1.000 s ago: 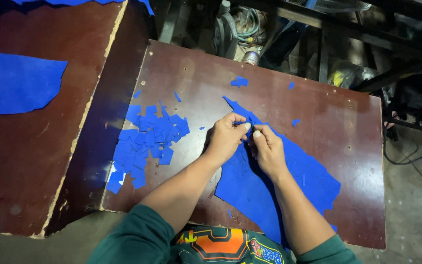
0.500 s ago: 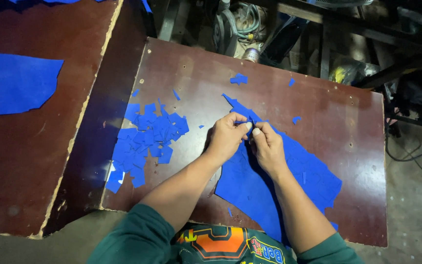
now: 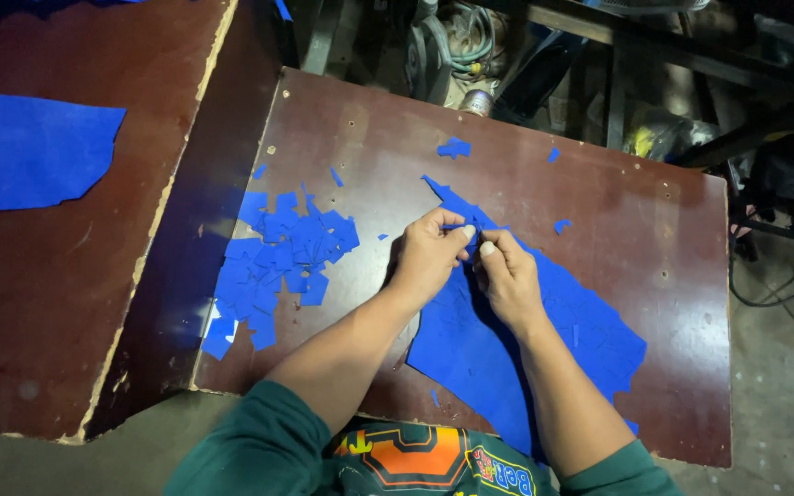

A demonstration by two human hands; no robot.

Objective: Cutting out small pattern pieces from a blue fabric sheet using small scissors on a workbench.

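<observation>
Brown table (image 3: 599, 138) carries a big blue sheet (image 3: 544, 340) running from centre to the near edge, under both forearms. Left of it, a heap of blue cut pieces (image 3: 277, 253); a few stray scraps (image 3: 455, 147) sit toward the far edge. Second blue sheet (image 3: 25, 152) lies on the side table, well apart. Left hand (image 3: 429, 253) and right hand (image 3: 507, 276) meet at the sheet's upper edge, fingertips pinched shut on it. Looks like mid-separation of a small piece; next move needs a steady pull, other hand anchoring the sheet.
</observation>
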